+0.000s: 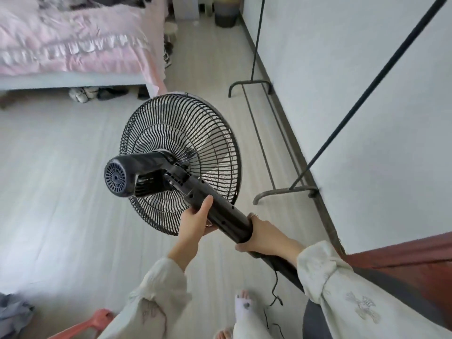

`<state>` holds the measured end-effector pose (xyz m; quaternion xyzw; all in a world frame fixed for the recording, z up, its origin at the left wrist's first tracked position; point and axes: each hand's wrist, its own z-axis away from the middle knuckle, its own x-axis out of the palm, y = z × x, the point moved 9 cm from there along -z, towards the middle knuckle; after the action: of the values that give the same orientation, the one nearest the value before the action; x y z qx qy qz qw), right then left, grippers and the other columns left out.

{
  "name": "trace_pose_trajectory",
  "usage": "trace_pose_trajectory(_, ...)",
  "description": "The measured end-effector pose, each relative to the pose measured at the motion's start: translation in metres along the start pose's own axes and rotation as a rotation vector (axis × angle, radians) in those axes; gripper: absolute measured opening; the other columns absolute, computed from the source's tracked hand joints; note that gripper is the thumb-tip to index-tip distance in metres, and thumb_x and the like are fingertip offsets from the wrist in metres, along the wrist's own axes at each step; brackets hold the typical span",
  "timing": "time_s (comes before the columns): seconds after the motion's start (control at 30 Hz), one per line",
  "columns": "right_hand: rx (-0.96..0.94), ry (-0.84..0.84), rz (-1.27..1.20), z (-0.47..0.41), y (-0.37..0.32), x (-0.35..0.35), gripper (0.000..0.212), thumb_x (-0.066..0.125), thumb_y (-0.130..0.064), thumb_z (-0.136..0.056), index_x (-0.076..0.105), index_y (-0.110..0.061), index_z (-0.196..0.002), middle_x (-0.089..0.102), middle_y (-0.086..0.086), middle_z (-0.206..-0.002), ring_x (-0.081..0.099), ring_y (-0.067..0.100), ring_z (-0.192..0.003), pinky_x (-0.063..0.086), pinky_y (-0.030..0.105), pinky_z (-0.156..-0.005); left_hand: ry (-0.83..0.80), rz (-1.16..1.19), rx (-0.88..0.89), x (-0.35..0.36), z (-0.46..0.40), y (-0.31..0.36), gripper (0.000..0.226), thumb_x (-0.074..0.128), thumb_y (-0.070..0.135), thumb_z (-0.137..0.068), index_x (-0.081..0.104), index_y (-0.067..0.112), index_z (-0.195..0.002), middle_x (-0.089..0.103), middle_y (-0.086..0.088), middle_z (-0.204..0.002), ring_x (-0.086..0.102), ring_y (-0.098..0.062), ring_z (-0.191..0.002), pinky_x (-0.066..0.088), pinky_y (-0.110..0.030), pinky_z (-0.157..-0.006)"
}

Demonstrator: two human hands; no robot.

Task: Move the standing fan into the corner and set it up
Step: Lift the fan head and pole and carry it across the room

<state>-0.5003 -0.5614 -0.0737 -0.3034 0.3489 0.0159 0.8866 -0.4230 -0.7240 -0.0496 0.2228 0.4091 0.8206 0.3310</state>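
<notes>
The black standing fan point(178, 157) is lifted off the floor and tilted, its round cage pointing away from me and its motor housing point(127, 174) facing up at me. My left hand point(195, 218) grips the upper part of the pole just below the motor. My right hand point(261, 234) is wrapped around the pole lower down, at the collar where the thick tube ends. The fan's base is hidden behind my right sleeve. Its black cord point(275, 297) dangles toward the floor near my feet.
A black clothes rack point(266, 140) stands along the white wall on the right. A bed with pink bedding point(73, 45) fills the upper left, shoes under it. A dark bin point(226, 13) sits at the far end. A red stool point(97, 319) is at lower left, a brown door point(415, 255) at right.
</notes>
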Motion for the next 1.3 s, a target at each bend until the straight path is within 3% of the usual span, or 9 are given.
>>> trace_pose_trajectory(0.17, -0.065, -0.05, 0.121, -0.085, -0.066, -0.041, 0.062, 0.068, -0.055, -0.05, 0.04, -0.027, -0.098, 0.057, -0.009, -0.078, 0.057, 0.015, -0.069, 0.036, 0.024, -0.049, 0.065, 0.05, -0.012, -0.02, -0.075, 0.061, 0.03, 0.07, 0.041, -0.076, 0.059, 0.016, -0.09, 0.069, -0.007, -0.091, 0.068, -0.026, -0.088, 0.06, -0.038, -0.069)
trace_pose_trajectory(0.33, -0.102, -0.076, 0.144, -0.178, -0.121, -0.081, 0.066, 0.069, -0.053, -0.05, 0.044, -0.024, -0.104, 0.062, -0.004, -0.085, 0.062, 0.018, -0.074, 0.049, 0.031, -0.059, 0.12, 0.05, 0.021, -0.034, -0.154, 0.128, 0.03, 0.071, 0.039, -0.076, 0.058, 0.019, -0.095, 0.07, -0.006, -0.093, 0.068, -0.021, -0.085, 0.057, -0.028, -0.054)
trace_pose_trajectory(0.53, -0.143, -0.123, 0.203, -0.28, -0.194, -0.137, 0.067, 0.071, -0.051, -0.051, 0.044, -0.023, -0.105, 0.062, -0.004, -0.083, 0.06, 0.016, -0.072, 0.044, 0.029, -0.055, 0.172, 0.054, 0.039, -0.052, -0.246, 0.21, 0.044, 0.071, 0.042, -0.075, 0.059, 0.013, -0.106, 0.071, -0.007, -0.097, 0.069, -0.023, -0.09, 0.059, -0.035, -0.067)
trace_pose_trajectory(0.67, -0.159, -0.144, 0.216, -0.352, -0.235, -0.171, 0.067, 0.073, -0.049, -0.053, 0.045, -0.021, -0.107, 0.065, 0.001, -0.092, 0.063, 0.02, -0.078, 0.052, 0.035, -0.066, 0.203, 0.081, 0.043, -0.061, -0.315, 0.259, 0.042, 0.073, 0.041, -0.073, 0.061, 0.014, -0.102, 0.071, -0.008, -0.094, 0.069, -0.024, -0.088, 0.06, -0.032, -0.062)
trace_pose_trajectory(0.93, -0.111, -0.156, 0.217, -0.534, -0.313, -0.249, 0.065, 0.074, -0.044, -0.053, 0.044, -0.019, -0.106, 0.064, 0.001, -0.093, 0.063, 0.02, -0.079, 0.05, 0.032, -0.061, 0.174, 0.15, 0.004, -0.063, -0.494, 0.369, 0.028, 0.073, 0.034, -0.075, 0.06, 0.016, -0.092, 0.07, -0.006, -0.091, 0.067, -0.02, -0.079, 0.053, -0.023, -0.047)
trace_pose_trajectory(1.17, -0.081, -0.083, 0.224, -0.657, -0.365, -0.342, 0.066, 0.074, -0.044, -0.054, 0.043, -0.017, -0.106, 0.061, -0.001, -0.086, 0.06, 0.017, -0.074, 0.048, 0.03, -0.059, 0.092, 0.145, 0.014, -0.037, -0.625, 0.476, 0.037, 0.072, 0.03, -0.077, 0.059, 0.011, -0.106, 0.069, -0.01, -0.101, 0.067, -0.022, -0.088, 0.058, -0.027, -0.055)
trace_pose_trajectory(1.3, -0.074, -0.079, 0.188, -0.733, -0.385, -0.396, 0.066, 0.073, -0.043, -0.054, 0.043, -0.017, -0.108, 0.063, 0.001, -0.091, 0.062, 0.018, -0.078, 0.053, 0.033, -0.067, 0.039, 0.121, 0.031, -0.012, -0.706, 0.533, 0.04, 0.073, 0.032, -0.075, 0.06, 0.01, -0.106, 0.07, -0.009, -0.099, 0.068, -0.022, -0.085, 0.058, -0.029, -0.058)
